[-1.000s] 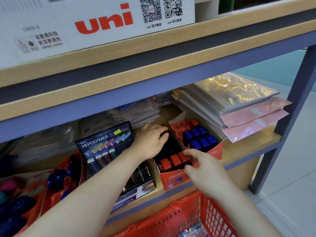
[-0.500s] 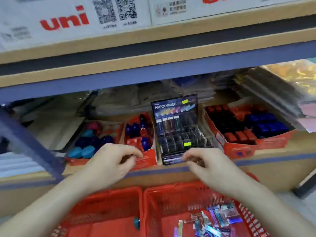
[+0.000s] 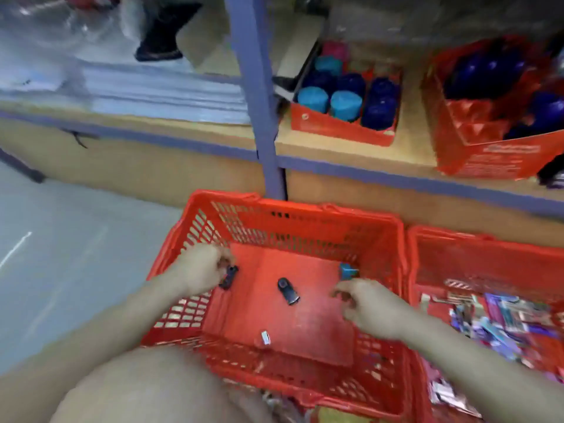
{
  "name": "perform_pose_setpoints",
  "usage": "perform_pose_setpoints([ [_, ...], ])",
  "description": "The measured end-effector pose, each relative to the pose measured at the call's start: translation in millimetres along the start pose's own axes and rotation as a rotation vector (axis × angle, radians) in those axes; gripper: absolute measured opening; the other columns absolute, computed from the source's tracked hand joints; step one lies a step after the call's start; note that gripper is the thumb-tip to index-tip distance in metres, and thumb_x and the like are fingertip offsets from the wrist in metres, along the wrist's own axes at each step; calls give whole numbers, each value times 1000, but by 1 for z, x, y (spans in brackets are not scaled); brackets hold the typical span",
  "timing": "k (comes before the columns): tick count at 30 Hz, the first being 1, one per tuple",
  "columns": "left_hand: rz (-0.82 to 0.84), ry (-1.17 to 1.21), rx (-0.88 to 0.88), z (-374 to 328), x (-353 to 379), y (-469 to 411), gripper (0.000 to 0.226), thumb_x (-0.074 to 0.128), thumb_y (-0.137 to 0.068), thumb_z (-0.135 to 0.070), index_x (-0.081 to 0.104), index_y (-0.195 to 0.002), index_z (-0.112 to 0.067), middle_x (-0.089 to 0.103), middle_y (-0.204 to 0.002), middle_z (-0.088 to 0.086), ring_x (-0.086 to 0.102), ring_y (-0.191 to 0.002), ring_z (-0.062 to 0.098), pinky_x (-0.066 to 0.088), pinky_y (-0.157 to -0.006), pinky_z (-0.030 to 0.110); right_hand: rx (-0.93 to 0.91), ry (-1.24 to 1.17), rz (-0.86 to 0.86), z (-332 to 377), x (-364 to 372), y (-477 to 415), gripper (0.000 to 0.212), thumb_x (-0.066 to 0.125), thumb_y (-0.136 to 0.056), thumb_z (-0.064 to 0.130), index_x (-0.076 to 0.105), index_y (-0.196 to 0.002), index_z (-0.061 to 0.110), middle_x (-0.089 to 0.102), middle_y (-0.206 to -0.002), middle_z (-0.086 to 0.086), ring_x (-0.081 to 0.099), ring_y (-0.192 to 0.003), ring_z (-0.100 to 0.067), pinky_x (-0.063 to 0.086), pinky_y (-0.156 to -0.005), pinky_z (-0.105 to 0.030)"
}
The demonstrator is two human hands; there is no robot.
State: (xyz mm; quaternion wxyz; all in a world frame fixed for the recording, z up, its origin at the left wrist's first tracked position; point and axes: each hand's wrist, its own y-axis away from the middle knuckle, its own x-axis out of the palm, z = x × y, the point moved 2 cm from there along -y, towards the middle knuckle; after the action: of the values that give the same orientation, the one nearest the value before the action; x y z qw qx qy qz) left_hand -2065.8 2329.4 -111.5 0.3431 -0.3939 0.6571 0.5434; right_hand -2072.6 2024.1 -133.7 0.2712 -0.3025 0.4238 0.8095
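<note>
Currently both hands are down inside the left basket (image 3: 274,215), a red one on the floor below the shelf (image 3: 351,151). Left hand (image 3: 201,268) is at the basket's left wall, fingers curled, pinching a small dark piece (image 3: 229,277) by its upper end, with the piece hanging just over the basket floor. Motion blur here, so the grip detail is rough. A white bit (image 3: 265,337) lies near the front wall. A second dark piece (image 3: 287,286) lies flat mid-floor, apart from both hands. A blue piece (image 3: 348,270) sits in the far right corner. Right hand (image 3: 369,306) is just in front of it, fingers loosely curled, holding nothing. The right basket (image 3: 457,236) touches the first and holds mixed packets (image 3: 503,319).
</note>
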Motion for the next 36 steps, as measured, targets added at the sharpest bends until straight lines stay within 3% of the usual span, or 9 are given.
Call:
perform_pose_setpoints([
  [4, 143, -55, -53, 26, 83, -35, 35, 55, -84, -17, 58, -119, -15, 63, -118, 13, 59, -113, 31, 48, -91, 37, 125, -46, 91, 6, 71, -49, 62, 56, -91, 20, 35, -149, 26, 53, -141, -12, 55, -123, -28, 40, -97, -27],
  [10, 223, -92, -148, 51, 147, -94, 71, 58, -90, -25, 20, -150, -20, 35, -145, 22, 37, -134, 36, 34, -107, 41, 254, -46, 130, 8, 125, -115, 87, 56, -85, 18, 8, -154, 40, 24, -156, -22, 35, -141, -34, 30, -114, -31],
  [13, 203, -89, -141, 49, 160, -112, 62, 57, -91, -21, 30, -147, -16, 45, -140, 21, 37, -134, 34, 39, -104, 40, 267, 56, 83, 7, 133, -143, 92, 56, -83, 21, 0, -152, 45, 13, -160, -15, 20, -147, -35, 26, -116, -42],
  [17, 181, 9, -62, 39, 165, -116, 36, 56, -85, -8, 52, -120, -14, 62, -112, 17, 57, -114, 33, 49, -95, 41, 213, 139, 45, 12, 144, -169, 79, 49, -87, 17, 11, -148, 49, 22, -151, -9, 34, -135, -38, 38, -107, -46],
  [22, 557, 493, -29, -8, 161, -87, 10, 54, -91, -15, 53, -96, -23, 57, -95, 5, 62, -80, 23, 57, -52, 37, 235, 199, -38, 9, 150, -163, 48, 48, -94, 13, 43, -137, 35, 36, -134, -8, 50, -115, -38, 45, -92, -41],
  [25, 734, 345, 51, -33, 166, -75, 14, 50, -97, -25, 49, -109, -19, 54, -119, 13, 63, -99, 35, 58, -56, 42, 277, 105, -67, -11, 143, -148, 48, 59, -83, 12, 46, -125, 29, 40, -123, -9, 58, -104, -39, 49, -86, -42],
  [27, 753, 133, 135, -44, 171, -70, 50, 59, -92, -45, 43, -130, -15, 48, -135, 12, 58, -112, 32, 51, -51, 32, 303, 100, -198, -27, 123, -139, 51, 65, -77, 15, 45, -123, 24, 42, -120, -13, 57, -103, -41, 50, -86, -43],
  [30, 676, -1, 169, -56, 183, -66, 85, 76, -75, -51, 34, -139, -13, 44, -138, 12, 48, -123, 29, 51, -79, 31, 430, 186, -334, -52, 88, -128, 65, 71, -77, 20, 42, -135, 21, 39, -129, -18, 51, -109, -46, 46, -91, -45],
  [36, 611, 160, 182, -60, 195, -69, 55, 83, -64, -32, 52, -110, -29, 56, -116, 3, 50, -108, 20, 48, -85, 26, 586, 87, -113, -70, 86, -147, 53, 64, -84, 21, 46, -134, 22, 30, -142, -19, 56, -116, -40, 43, -100, -37],
])
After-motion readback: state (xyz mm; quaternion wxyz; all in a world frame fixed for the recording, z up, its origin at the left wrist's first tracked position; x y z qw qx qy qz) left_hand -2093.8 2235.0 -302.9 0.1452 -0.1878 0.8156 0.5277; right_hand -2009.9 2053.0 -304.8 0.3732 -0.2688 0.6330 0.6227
